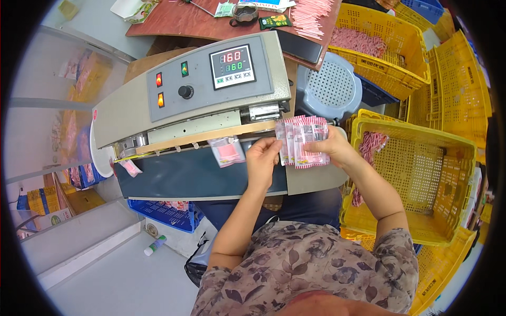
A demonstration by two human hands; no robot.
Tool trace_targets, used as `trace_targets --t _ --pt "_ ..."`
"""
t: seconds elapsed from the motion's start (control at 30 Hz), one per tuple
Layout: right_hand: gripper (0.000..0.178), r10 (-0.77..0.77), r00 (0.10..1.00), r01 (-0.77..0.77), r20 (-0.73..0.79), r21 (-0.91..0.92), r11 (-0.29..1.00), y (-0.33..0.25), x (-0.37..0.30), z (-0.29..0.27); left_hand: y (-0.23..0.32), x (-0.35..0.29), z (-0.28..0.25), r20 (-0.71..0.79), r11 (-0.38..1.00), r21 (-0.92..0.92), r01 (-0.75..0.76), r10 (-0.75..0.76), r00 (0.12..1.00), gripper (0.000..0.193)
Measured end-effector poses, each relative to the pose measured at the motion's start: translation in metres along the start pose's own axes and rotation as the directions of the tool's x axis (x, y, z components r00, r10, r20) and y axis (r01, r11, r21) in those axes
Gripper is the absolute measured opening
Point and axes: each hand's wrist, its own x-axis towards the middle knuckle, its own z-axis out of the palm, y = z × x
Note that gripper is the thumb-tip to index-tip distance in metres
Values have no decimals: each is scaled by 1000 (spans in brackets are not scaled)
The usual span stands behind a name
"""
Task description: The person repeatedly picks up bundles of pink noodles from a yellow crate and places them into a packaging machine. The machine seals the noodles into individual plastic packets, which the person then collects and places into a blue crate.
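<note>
My right hand [333, 147] holds a fanned stack of small clear packets [308, 141] with pink-and-white striped edges, its thumb across the front. At the stack's left edge, the thumb and finger of my left hand [263, 158] pinch together on the outermost packet. Both hands are at the front right of a band sealing machine [192, 87] with a lit display [232, 66]. To the left of my left hand, a packet with pink contents [227, 152] hangs by its top edge from the sealer's band. Another small packet [130, 167] hangs near the machine's left end.
A yellow crate [416, 129] with some pink packets stands at my right, and another yellow crate [379, 63] of pink items is behind it. A grey-blue stool [330, 81] stands beyond the sealer. Below its left front is a blue basket [163, 215] holding packets.
</note>
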Motion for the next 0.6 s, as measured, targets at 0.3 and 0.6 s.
trace_targets --t 0.3,0.6 --pt "39 32 999 -32 -31 -5 999 -7 1 -1 6 -11 -36 -245 739 494 -458 624 742 10" --pt "37 9 999 -11 -33 -60 998 -2 4 -2 3 3 -8 -80 999 -19 -48 46 996 8"
